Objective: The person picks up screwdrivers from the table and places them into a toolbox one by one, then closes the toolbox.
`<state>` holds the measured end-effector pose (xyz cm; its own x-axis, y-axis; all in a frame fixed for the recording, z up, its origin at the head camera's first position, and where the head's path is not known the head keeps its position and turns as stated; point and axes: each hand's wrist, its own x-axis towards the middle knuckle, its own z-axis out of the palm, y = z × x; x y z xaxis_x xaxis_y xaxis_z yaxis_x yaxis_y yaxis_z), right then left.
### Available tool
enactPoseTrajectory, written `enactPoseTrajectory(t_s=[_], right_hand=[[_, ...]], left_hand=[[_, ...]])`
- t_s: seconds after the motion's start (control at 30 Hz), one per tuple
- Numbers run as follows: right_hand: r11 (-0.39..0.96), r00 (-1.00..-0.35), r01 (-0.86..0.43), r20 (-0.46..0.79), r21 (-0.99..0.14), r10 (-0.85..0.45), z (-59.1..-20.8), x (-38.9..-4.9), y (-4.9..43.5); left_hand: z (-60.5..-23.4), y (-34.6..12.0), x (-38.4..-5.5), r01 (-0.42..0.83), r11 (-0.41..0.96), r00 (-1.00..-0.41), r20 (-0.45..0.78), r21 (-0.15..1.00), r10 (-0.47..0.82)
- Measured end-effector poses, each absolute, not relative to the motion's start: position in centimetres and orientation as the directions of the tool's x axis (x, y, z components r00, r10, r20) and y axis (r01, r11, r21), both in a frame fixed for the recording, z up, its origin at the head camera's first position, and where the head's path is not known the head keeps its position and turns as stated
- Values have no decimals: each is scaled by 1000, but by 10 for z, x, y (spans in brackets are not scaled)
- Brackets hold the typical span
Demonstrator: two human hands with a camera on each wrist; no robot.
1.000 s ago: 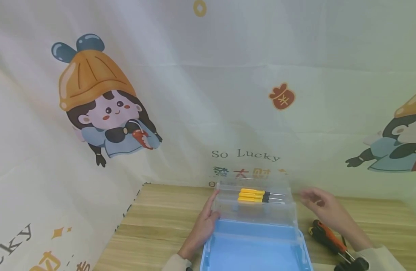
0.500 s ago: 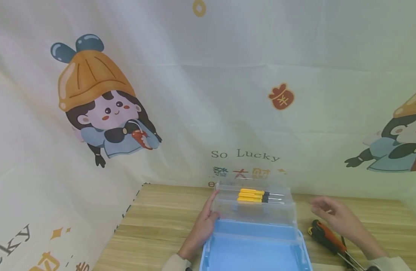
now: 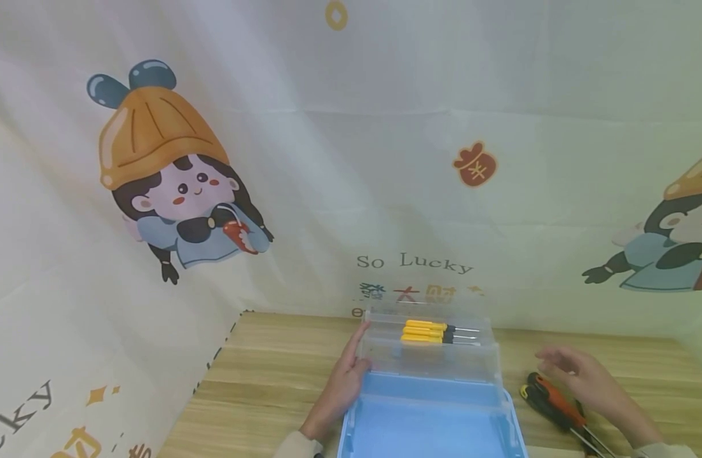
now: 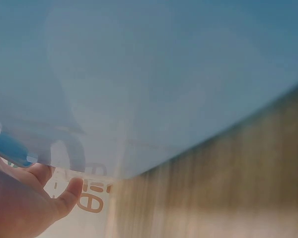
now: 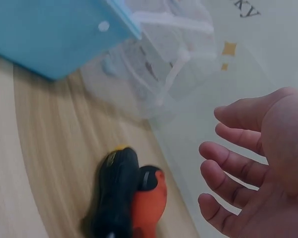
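Several small yellow-handled screwdrivers [image 3: 425, 332] lie side by side in the clear plastic compartment tray [image 3: 385, 359] at the back of an opened light-blue box [image 3: 431, 432]. My left hand [image 3: 345, 385] holds the tray's left side, its thumb bent over the edge; in the left wrist view the hand [image 4: 27, 203] is partly cut off and the blue box wall fills most of the picture. Nothing is in my right hand [image 3: 582, 378]; its fingers curl loosely above two larger screwdrivers, one black-handled [image 5: 116, 191] and one orange-handled [image 5: 150, 203].
The wood-grain table [image 3: 271, 362] extends on both sides of the box. Close behind it hangs a printed cloth [image 3: 305, 191] with cartoon figures and lettering. The two larger screwdrivers lie just right of the box.
My right hand has drawn away from the clear tray, moving right and toward me, over the larger screwdrivers. The left hand, box and yellow-handled screwdrivers stay in place.
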<state>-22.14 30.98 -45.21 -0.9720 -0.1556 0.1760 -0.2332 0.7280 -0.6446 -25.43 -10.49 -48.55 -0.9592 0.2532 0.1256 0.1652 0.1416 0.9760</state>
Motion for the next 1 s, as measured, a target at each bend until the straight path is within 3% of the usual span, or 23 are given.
enactPoseTrajectory(t_s=[1.0], right_hand=[[673,-985,-72,-54,-736,-164,-482,-227,330]], left_hand=[[-485,-105,-253,184,150,-956,142,972,255]])
